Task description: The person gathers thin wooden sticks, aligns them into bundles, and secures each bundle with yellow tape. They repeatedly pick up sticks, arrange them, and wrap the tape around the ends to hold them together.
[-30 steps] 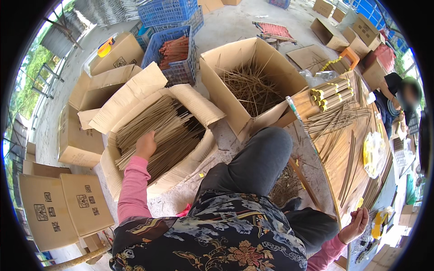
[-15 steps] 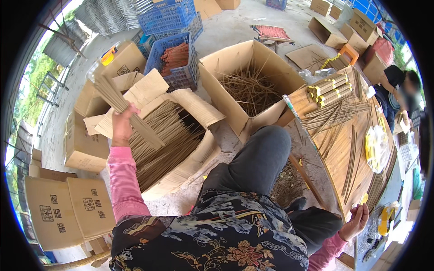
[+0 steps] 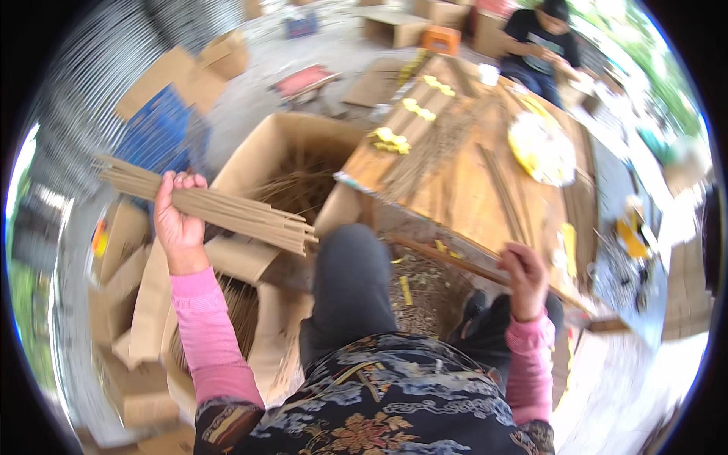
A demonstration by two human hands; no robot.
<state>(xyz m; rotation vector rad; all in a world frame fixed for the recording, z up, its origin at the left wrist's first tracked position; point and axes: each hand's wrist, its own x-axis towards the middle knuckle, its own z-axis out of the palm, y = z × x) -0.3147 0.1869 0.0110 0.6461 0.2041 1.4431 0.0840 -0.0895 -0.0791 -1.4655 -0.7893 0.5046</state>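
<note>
Left hand: my left hand [image 3: 178, 224] is a closed fist around a bundle of thin brown sticks [image 3: 212, 206], gripped near the middle so it balances, I think.
Bundle place: left of centre in the frame, lifted above the open cardboard boxes [image 3: 280, 163].
Bundle axis: long, nearly level; one end points to upper left, the other to lower right.
Right hand: my right hand [image 3: 523, 279], lower right, is curled at the wooden table [image 3: 462, 189] edge; whether it holds something, I cannot tell.

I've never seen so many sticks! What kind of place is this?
Probably a small workshop for bundling thin sticks: the left hand grips a tan stick bundle, open cardboard boxes hold more, and sticks cover the long wooden worktable.
</note>
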